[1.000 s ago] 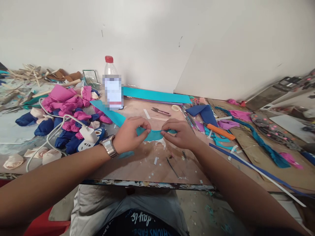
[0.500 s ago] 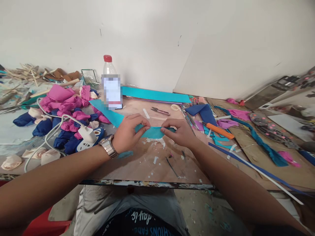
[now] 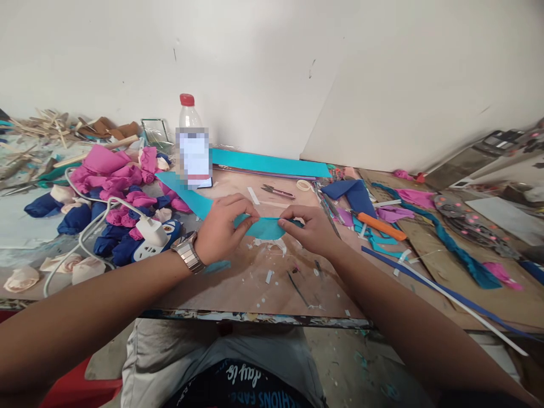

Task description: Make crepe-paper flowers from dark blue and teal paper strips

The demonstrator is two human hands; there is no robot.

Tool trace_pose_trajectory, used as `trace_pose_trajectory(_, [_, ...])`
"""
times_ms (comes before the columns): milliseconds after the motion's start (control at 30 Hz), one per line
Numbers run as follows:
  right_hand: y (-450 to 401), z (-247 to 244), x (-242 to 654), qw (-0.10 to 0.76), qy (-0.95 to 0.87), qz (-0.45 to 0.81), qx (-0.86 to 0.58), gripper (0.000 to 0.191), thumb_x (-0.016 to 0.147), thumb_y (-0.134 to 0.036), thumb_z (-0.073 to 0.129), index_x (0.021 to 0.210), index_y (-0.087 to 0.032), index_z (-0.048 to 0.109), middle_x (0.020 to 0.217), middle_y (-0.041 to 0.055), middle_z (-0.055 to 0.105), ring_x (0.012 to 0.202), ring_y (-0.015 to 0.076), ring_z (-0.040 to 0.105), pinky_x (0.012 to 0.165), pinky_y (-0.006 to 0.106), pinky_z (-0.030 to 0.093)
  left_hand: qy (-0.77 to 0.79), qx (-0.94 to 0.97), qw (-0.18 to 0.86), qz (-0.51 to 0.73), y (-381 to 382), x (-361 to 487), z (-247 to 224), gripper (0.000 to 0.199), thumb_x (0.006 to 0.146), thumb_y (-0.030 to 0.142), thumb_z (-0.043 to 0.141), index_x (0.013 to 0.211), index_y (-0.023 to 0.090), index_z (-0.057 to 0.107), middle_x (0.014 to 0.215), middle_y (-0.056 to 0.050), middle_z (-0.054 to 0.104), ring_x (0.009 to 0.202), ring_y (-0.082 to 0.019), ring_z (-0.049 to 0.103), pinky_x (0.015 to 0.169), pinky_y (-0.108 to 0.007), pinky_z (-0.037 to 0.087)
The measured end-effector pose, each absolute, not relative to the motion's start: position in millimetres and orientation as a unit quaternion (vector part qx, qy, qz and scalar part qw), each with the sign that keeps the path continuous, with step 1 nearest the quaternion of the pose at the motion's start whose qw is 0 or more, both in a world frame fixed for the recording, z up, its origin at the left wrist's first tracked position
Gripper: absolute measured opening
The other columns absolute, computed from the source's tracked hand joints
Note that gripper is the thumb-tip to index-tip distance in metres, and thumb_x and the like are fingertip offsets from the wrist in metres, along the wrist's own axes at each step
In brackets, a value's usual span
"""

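A turquoise strip of crepe paper (image 3: 268,228) stretches between my two hands above the middle of the table. My left hand (image 3: 227,229), with a metal watch at its wrist, pinches the strip's upper edge between thumb and forefinger. A short way to the right, my right hand (image 3: 309,228) pinches the same edge. From the left hand the strip runs back up and left toward a phone (image 3: 196,161) propped against a red-capped bottle (image 3: 190,116). Parts of the strip are hidden behind my fingers.
Pink, blue and cream paper flowers (image 3: 106,170) heap at left around a power strip (image 3: 153,243) with white cable. Small snips (image 3: 278,191) and a tape roll (image 3: 303,185) lie beyond my hands. An orange-handled cutter (image 3: 380,226) lies at right. Another turquoise strip (image 3: 272,163) lies along the wall.
Both hands keep their pinch on the strip and have barely moved. The whole view has shifted very slightly.
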State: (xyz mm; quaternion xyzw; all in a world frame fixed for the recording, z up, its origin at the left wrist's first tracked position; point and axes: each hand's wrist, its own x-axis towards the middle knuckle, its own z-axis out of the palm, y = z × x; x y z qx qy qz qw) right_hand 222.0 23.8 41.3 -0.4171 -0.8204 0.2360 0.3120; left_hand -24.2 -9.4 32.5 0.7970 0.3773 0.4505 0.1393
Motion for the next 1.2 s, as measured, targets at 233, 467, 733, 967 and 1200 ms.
trace_pose_trajectory(233, [19.5,43.1,219.5,0.312,-0.829,0.235,-0.400,0.023,0.090,-0.035,0.064,0.077,-0.018,0.073,0.075,0.0025,0.072,0.069,0.0156,0.063,0.066,0.028,0.045,0.387,0.802,0.138,0.435,-13.4,-23.8,33.2,0.010,0.094,0.023,0.066,0.103,0.020,0.065,0.104,-0.004,0.071,0.100,-0.021,0.064,0.094,-0.039,0.044])
trace_pose_trajectory(467, [19.2,42.6,218.1,0.315,-0.831,0.239,-0.392,0.024,0.091,-0.036,0.065,0.078,-0.018,0.073,0.076,0.0029,0.073,0.070,0.0160,0.064,0.067,0.028,0.047,0.403,0.799,0.138,0.425,-12.4,-24.4,33.7,0.004,0.096,0.019,0.059,0.094,0.020,0.063,0.096,-0.003,0.070,0.094,-0.020,0.064,0.090,-0.038,0.043])
trace_pose_trajectory(733, [18.2,42.1,218.3,0.319,-0.840,0.232,-0.372,0.024,0.091,-0.036,0.065,0.078,-0.018,0.073,0.075,0.0028,0.073,0.069,0.0154,0.064,0.067,0.027,0.047,0.402,0.797,0.145,0.427,-10.5,-24.1,31.5,0.007,0.097,0.021,0.057,0.097,0.020,0.064,0.098,-0.005,0.071,0.095,-0.021,0.065,0.089,-0.037,0.045])
trace_pose_trajectory(967, [18.3,42.4,219.1,0.326,-0.829,0.242,-0.384,0.025,0.091,-0.038,0.066,0.078,-0.018,0.073,0.076,0.0034,0.073,0.070,0.0166,0.065,0.068,0.028,0.048,0.405,0.794,0.154,0.427,-9.2,-23.8,31.8,0.011,0.098,0.022,0.053,0.095,0.019,0.064,0.098,-0.006,0.071,0.094,-0.021,0.065,0.088,-0.037,0.047])
trace_pose_trajectory(1200, [15.5,43.0,216.0,0.309,-0.856,0.240,-0.338,0.026,0.094,-0.039,0.065,0.081,-0.018,0.073,0.077,0.0040,0.073,0.069,0.0159,0.064,0.066,0.028,0.047,0.403,0.802,0.175,0.406,-14.8,-23.2,33.2,0.019,0.095,0.033,0.061,0.106,0.019,0.067,0.103,-0.006,0.075,0.096,-0.023,0.069,0.091,-0.039,0.049])
